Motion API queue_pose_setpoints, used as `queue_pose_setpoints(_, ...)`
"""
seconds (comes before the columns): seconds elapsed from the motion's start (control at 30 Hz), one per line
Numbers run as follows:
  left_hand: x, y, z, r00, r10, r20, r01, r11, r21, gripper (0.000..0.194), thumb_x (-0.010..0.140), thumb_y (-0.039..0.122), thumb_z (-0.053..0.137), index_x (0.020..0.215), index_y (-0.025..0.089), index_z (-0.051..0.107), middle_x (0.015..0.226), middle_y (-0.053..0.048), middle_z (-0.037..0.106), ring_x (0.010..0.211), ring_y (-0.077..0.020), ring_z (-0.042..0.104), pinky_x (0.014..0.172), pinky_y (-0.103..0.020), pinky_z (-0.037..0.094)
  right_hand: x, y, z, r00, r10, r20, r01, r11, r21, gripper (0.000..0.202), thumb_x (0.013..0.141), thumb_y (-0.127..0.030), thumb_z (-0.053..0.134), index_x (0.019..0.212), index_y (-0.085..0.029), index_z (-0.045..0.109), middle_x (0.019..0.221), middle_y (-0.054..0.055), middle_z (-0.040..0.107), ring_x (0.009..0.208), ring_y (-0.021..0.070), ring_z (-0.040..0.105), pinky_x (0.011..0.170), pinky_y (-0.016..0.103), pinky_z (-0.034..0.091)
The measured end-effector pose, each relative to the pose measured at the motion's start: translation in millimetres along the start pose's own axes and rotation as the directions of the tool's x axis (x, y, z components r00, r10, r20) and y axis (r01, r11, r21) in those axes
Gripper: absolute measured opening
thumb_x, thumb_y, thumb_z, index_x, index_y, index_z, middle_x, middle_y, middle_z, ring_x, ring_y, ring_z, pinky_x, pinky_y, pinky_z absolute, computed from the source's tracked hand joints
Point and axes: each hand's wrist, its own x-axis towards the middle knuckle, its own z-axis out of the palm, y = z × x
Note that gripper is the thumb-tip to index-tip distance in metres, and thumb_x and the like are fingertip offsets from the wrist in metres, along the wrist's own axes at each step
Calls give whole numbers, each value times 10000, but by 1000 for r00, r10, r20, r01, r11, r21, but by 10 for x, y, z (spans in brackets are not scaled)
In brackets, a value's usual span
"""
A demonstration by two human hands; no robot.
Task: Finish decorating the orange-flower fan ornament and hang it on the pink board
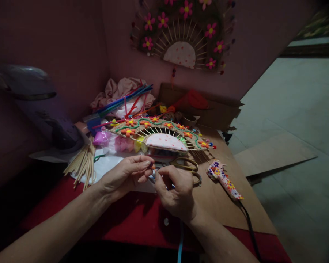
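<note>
My left hand (126,175) pinches a small dark red bead (151,165) between thumb and finger. Close beside it, my right hand (175,186) is closed, its thumb and forefinger pressed together at a small orange and whitish piece too small to make out. A light blue strip (180,241) hangs below my right hand. Just behind both hands lie scissors with gold handles (185,163), partly covered. Farther back a half-round fan (167,141) with orange flowers, sticks and a white spotted centre leans over bags of coloured material.
Wooden sticks (82,164) lie at the left, near a tall purple container (44,106). A flower-patterned tool (225,179) with a black cord rests on cardboard (208,199) at the right. A second fan (181,54) hangs on the wall.
</note>
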Motion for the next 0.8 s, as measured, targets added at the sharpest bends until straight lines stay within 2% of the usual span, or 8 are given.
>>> queue_pose_setpoints(0.3, -2, 3, 16, 1000, -11, 6, 11, 1000, -25, 90, 785, 57, 634, 849, 65, 696, 746, -72, 654, 533, -58, 565, 446, -114, 435, 2, -11, -2, 999, -15, -34, 14, 1000, -24, 67, 786, -102, 594, 745, -154, 582, 523, -55, 492, 423, 57, 395, 461, 215, 306)
queue_pose_setpoints(0.6, -8, 33, 47, 996, -34, -85, 32, 999, -26, 156, 810, 8, 574, 811, 86, 709, 718, -67, 660, 565, -72, 610, 522, -126, 493, 18, -10, -5, 997, -21, -70, 16, 998, -58, 76, 814, -112, 611, 870, -145, 650, 574, -25, 605, 423, 66, 443, 474, 214, 354)
queue_pose_setpoints(0.8, 4, 34, 23, 997, -45, -69, 41, 997, -65, 176, 799, -12, 570, 817, 82, 717, 763, -82, 682, 609, -85, 640, 580, -136, 528, 13, -15, -8, 996, -4, -87, -5, 994, -106, 47, 805, -128, 600, 783, -159, 629, 540, -34, 583, 414, 65, 431, 468, 219, 339)
